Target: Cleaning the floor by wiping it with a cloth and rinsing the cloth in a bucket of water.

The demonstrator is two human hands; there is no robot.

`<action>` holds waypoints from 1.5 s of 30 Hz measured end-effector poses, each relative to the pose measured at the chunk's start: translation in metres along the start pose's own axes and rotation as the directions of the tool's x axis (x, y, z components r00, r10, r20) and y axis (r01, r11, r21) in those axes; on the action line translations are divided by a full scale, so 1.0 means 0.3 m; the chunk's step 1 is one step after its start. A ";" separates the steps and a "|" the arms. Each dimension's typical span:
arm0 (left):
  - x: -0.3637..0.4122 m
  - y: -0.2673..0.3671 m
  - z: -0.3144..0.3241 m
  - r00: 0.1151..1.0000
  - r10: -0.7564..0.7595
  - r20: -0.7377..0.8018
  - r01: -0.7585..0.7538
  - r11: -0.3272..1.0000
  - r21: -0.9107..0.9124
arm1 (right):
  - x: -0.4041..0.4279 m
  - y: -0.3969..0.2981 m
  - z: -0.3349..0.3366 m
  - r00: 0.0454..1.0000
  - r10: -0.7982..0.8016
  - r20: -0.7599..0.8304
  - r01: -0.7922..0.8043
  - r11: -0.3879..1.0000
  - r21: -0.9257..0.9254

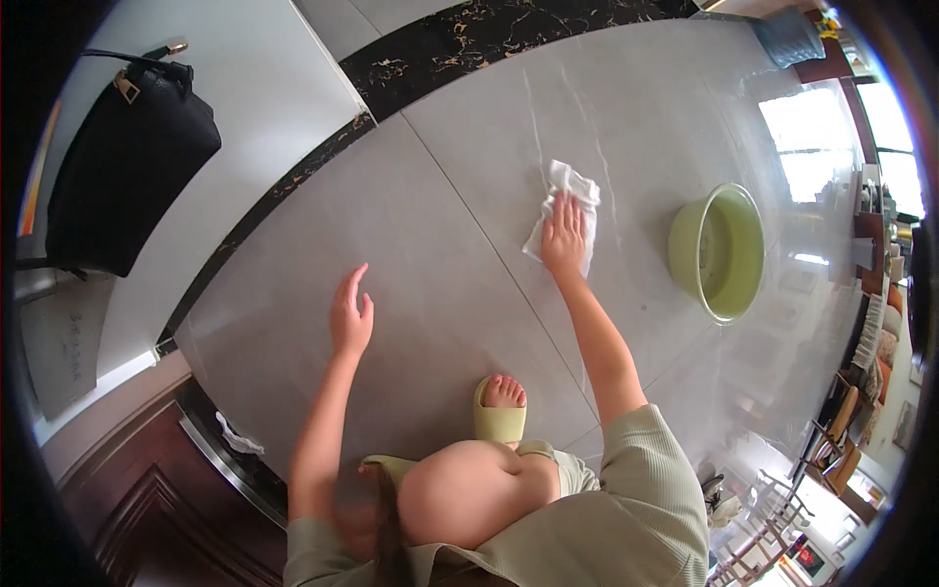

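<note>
My right hand [565,238] lies flat on a white cloth [574,180], pressing it against the grey tiled floor [440,293]. The cloth is folded and creased, spreading out past the fingertips and to both sides of the palm. Over the floor to the left, my left hand [352,315] is held with its thumb apart from the fingers and nothing in it. To the right of the cloth stands a light green plastic basin [686,253]; its inside shows pale green, and whether it holds water I cannot tell.
A black handbag [132,161] rests on a white surface [271,81] at the left. Dark marble strips [469,51] edge the floor. A dark red panelled door [161,513] is at lower left, with a crumpled white scrap [238,435] beside it. My green slipper [500,422] is below.
</note>
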State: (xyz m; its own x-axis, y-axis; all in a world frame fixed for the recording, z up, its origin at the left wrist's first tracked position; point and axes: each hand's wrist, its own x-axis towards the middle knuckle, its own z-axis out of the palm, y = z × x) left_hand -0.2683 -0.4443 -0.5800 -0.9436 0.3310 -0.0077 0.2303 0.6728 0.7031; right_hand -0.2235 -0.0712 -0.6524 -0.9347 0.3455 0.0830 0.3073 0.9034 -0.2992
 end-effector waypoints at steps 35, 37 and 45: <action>0.221 0.165 0.259 0.992 0.124 -0.035 -0.120 0.989 0.090 | 0.142 0.055 0.077 0.867 0.449 -0.216 -0.473 0.878 -0.070; 0.188 0.154 0.239 0.995 0.094 -0.020 -0.092 0.992 0.084 | 0.245 -0.113 0.116 0.981 0.188 -0.057 -0.196 0.944 -0.265; 0.168 0.117 0.232 0.991 0.135 0.019 -0.136 0.990 0.043 | 0.165 -0.407 0.158 0.974 -0.223 -0.036 0.225 0.965 0.137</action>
State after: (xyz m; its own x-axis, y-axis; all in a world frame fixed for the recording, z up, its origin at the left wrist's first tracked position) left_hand -0.2911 -0.3579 -0.6053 -0.8990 0.4316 0.0741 0.3666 0.6493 0.6663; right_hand -0.3158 -0.1765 -0.6567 -0.9726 0.1448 0.1817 0.0613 0.9144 -0.4002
